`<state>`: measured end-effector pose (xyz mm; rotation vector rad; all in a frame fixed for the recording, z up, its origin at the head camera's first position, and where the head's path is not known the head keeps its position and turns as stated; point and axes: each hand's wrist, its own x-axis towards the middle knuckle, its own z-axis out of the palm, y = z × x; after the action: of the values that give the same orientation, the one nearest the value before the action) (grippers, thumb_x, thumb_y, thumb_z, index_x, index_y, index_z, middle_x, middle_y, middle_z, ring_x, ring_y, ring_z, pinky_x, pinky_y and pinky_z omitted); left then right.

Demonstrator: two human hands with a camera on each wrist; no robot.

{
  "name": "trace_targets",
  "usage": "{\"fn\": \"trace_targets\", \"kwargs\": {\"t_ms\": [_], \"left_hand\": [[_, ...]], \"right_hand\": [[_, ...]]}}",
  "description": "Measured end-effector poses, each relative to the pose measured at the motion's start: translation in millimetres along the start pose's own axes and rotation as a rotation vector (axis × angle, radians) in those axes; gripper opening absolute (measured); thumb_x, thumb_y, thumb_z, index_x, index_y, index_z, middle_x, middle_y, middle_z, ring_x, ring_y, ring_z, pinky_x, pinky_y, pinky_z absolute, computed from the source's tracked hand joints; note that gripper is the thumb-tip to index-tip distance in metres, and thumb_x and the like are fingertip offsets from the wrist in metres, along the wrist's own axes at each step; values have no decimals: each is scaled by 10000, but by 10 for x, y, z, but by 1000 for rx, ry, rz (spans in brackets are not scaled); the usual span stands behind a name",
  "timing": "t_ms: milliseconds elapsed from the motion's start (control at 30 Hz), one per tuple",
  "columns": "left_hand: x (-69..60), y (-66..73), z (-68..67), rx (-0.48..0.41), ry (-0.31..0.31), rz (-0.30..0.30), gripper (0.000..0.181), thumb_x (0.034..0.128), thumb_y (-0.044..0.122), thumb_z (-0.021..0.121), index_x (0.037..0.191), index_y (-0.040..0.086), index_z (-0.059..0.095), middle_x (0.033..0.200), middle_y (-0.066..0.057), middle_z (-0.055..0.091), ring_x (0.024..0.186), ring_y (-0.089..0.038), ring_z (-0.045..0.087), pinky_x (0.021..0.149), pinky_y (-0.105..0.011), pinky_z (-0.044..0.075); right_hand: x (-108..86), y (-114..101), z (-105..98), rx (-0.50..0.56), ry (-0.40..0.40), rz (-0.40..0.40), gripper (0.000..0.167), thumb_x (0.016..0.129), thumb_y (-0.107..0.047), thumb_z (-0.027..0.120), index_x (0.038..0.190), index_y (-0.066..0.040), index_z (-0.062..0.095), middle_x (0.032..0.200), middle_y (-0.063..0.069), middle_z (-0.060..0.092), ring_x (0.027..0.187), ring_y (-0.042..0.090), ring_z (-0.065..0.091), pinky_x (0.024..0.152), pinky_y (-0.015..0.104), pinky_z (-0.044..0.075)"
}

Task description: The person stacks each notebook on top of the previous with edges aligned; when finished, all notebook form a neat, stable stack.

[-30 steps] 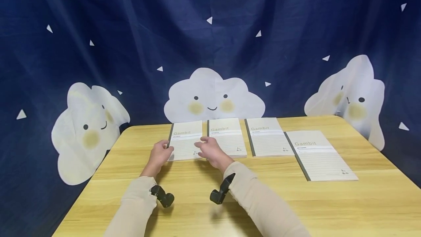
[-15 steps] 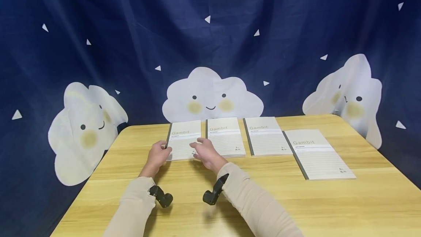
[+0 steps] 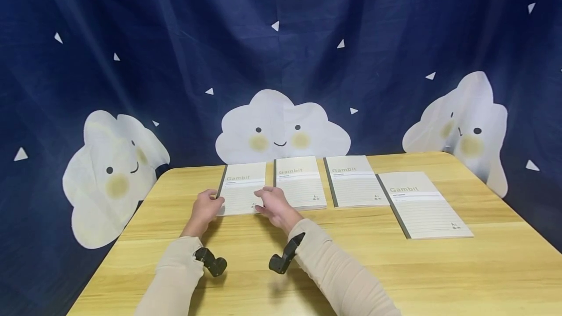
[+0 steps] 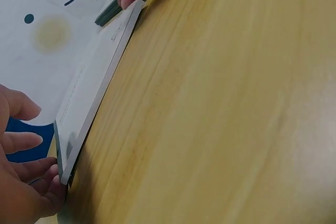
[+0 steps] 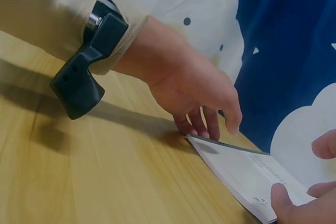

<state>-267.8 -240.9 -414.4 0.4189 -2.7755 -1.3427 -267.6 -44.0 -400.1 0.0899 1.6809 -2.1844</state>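
In the head view, both hands are at the leftmost white notebook, which has a dark spine and the print "Gambit". My left hand touches its spine side near the front corner. Seen from the left wrist, the left hand's lower fingers rest against the notebook's corner, thumb raised clear of the cover. My right hand is at the notebook's right edge, fingers loosely spread. The right wrist view shows that right hand beside the cover, with the notebook lying flat; its exact contact is hard to tell.
Three like notebooks lie to the right: a second notebook close by, a third notebook, and a fourth notebook nearer and angled. The wooden table meets a dark blue curtain with cloud prints behind.
The right hand has shifted left, from the gap by the second notebook to the leftmost one's edge. The leftmost notebook has slid slightly left, its front corner most, along with the left hand.
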Motion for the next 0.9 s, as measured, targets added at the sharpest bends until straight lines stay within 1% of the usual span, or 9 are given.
{"fn": "trace_targets", "kwargs": {"t_ms": [233,400,467,567,667,700,800,833,900], "left_hand": [[16,-66,-51,6,16,-14,511,906,168,487,1355,-63,411,1268,-292,470,1108,-359,481,874,-431,458],[11,-83,-82,-21,9,-19,511,910,173,498,1353,-68,415,1259,-293,477,1051,-340,502,739,-334,481],[12,-92,-89,-35,-1,-23,510,919,181,500,1353,-75,415,1277,-285,473,1050,-317,502,699,-285,469],[12,-106,-94,-72,-10,-26,494,926,175,502,1337,-91,432,1288,-278,475,1025,-301,503,647,-259,447],[12,-118,-92,-100,-13,-27,471,933,172,508,1320,-92,456,1289,-266,487,996,-290,507,625,-258,439],[15,-126,-91,-114,-15,-26,467,935,169,508,1317,-96,458,1291,-271,486,997,-298,503,642,-275,450],[16,-141,-88,-144,-22,-27,470,942,167,507,1326,-97,450,1332,-274,461,1126,-319,483,837,-357,486],[17,-148,-87,-159,-23,-28,470,942,159,505,1330,-101,444,1348,-278,446,1183,-320,454,920,-392,462],[18,-168,-85,-199,-23,-33,470,943,140,502,1337,-106,433,1363,-285,426,1251,-345,414,1014,-455,407]], "right_hand": [[7,1,45,32,7,4,587,906,-78,540,1420,70,296,1454,216,262,1276,328,341,961,331,460],[-3,-4,75,20,12,-11,574,896,-79,550,1395,90,322,1492,217,247,1276,305,353,980,352,437],[-2,0,80,8,14,-13,563,897,-87,553,1385,91,334,1482,211,268,1233,294,382,957,336,439],[0,11,81,-11,22,-24,540,894,-80,554,1365,100,359,1460,208,307,1134,259,437,902,297,451],[-3,22,73,-37,28,-44,535,890,-60,548,1361,110,360,1443,211,330,978,188,480,818,237,463],[-2,24,69,-45,31,-51,540,888,-52,547,1366,112,355,1426,214,349,916,161,488,783,218,465],[6,32,50,-68,36,-71,562,882,-32,544,1381,116,332,1317,202,440,734,99,473,679,184,450],[13,35,44,-74,37,-77,552,881,-27,541,1376,116,345,1261,197,477,687,91,463,651,183,434],[22,45,27,-105,39,-99,523,878,-20,541,1357,118,381,1154,189,531,666,95,466,648,207,438]]}}
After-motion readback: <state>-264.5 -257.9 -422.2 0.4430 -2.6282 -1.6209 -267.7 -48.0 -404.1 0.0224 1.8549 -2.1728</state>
